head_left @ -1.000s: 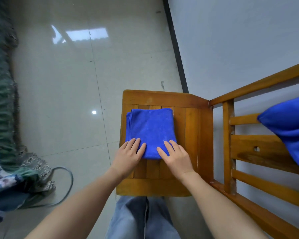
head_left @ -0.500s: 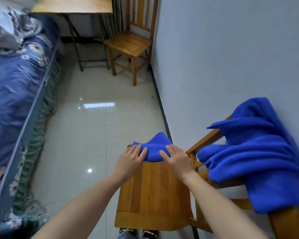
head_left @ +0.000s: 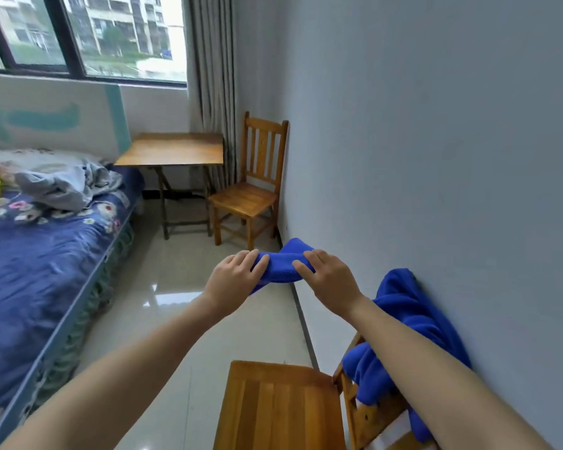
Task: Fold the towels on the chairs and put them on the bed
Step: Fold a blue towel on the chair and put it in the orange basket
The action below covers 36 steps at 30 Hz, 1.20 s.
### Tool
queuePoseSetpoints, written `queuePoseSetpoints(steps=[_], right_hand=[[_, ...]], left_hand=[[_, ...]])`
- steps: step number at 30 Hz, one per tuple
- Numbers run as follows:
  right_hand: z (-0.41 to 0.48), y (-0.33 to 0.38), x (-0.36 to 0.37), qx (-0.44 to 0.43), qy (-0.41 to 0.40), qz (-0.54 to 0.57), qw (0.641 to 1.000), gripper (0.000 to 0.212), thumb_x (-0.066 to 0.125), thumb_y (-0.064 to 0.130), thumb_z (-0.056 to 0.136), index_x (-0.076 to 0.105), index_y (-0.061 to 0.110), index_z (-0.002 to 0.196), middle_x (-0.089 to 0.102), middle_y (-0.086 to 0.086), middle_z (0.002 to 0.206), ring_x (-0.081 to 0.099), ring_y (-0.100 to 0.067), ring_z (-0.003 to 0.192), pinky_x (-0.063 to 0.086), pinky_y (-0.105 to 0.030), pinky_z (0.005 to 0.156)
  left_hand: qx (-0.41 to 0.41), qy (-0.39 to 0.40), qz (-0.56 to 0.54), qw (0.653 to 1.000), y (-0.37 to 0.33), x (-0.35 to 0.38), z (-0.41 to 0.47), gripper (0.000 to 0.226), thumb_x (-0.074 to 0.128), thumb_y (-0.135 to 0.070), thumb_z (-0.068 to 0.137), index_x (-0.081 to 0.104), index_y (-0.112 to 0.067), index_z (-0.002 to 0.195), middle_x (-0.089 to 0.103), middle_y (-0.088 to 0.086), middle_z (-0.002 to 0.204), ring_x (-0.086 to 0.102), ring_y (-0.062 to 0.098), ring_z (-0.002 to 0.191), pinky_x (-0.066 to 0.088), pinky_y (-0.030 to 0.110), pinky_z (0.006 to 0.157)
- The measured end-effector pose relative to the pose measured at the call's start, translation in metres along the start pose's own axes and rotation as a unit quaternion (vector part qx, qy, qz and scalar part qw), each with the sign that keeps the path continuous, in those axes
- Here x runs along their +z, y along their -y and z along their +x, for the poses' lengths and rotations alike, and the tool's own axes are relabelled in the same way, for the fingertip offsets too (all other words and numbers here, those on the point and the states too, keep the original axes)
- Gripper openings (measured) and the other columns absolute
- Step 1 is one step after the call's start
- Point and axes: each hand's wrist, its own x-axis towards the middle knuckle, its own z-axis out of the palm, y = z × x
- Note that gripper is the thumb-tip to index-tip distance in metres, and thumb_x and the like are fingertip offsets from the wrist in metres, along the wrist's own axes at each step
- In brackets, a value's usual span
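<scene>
Left hand [head_left: 231, 280] and right hand [head_left: 330, 280] each grip one end of the folded blue microfibre towel [head_left: 281, 267], fingers curled over it. It is now held clear above the slatted wooden chair [head_left: 280, 407]; half a second ago it lay on that chair's seat. Over the chair's backrest hangs an unfolded blue towel [head_left: 400, 306]. Left of the chair stands a blue floral-sheeted bed [head_left: 30, 271].

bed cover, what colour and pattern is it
Dark blue bed cover with pale flowers, in the head view.
</scene>
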Motion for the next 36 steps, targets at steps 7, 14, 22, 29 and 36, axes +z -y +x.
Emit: queuePoseSetpoints(steps=[7, 14, 22, 29, 36], right_hand=[[0.05, -0.007, -0.024, -0.085, -0.076, -0.014, 0.993, 0.063, 0.084, 0.006, 0.05, 0.048, 0.012, 0.1, 0.068, -0.012, 0.081, 0.066, -0.023, 0.067, 0.052, -0.026, 0.049], [0.104, 0.02, -0.031, -0.149, -0.148, -0.01, 0.978, 0.055, 0.083, 0.011, 0.059, 0.049, 0.011, 0.102, 0.069, -0.013, 0.085, 0.066, -0.024, 0.07, 0.053, -0.029, 0.053], [0.175, 0.115, -0.034, -0.227, -0.202, 0.032, 0.952, 0.029, 0.059, 0.009, 0.077, 0.049, 0.012, 0.104, 0.067, -0.011, 0.087, 0.064, -0.023, 0.072, 0.053, -0.03, 0.055], [0.227, 0.25, -0.054, -0.258, -0.228, 0.087, 0.935, 0.026, 0.049, 0.012, 0.077, 0.048, 0.014, 0.103, 0.066, -0.008, 0.088, 0.063, -0.023, 0.071, 0.051, -0.028, 0.055], [0.254, 0.362, -0.063, -0.28, -0.21, 0.137, 0.927, 0.052, 0.077, 0.013, 0.06, 0.047, 0.015, 0.103, 0.066, -0.006, 0.085, 0.062, -0.021, 0.068, 0.049, -0.026, 0.054]], left_hand=[[-0.008, -0.046, 0.076, 0.996, 0.028, -0.049, 0.006, 0.069, 0.085, -0.01, 0.05, 0.047, -0.006, 0.107, 0.07, 0.015, 0.092, 0.069, 0.027, 0.078, 0.057, 0.032, 0.064], [-0.04, -0.062, 0.151, 0.986, 0.065, -0.092, -0.021, 0.062, 0.08, -0.005, 0.055, 0.048, -0.006, 0.108, 0.07, 0.016, 0.093, 0.069, 0.028, 0.079, 0.057, 0.031, 0.063], [-0.106, -0.05, 0.233, 0.965, 0.113, -0.162, -0.11, 0.039, 0.058, -0.007, 0.07, 0.047, -0.008, 0.108, 0.071, 0.014, 0.091, 0.069, 0.027, 0.075, 0.055, 0.03, 0.057], [-0.147, -0.009, 0.269, 0.952, 0.155, -0.243, -0.225, 0.061, 0.081, -0.004, 0.054, 0.049, -0.007, 0.106, 0.071, 0.015, 0.088, 0.069, 0.027, 0.071, 0.056, 0.031, 0.054], [-0.156, 0.0, 0.318, 0.935, 0.19, -0.292, -0.322, 0.03, 0.04, -0.011, 0.075, 0.047, -0.01, 0.104, 0.071, 0.011, 0.086, 0.069, 0.024, 0.071, 0.054, 0.028, 0.054]])
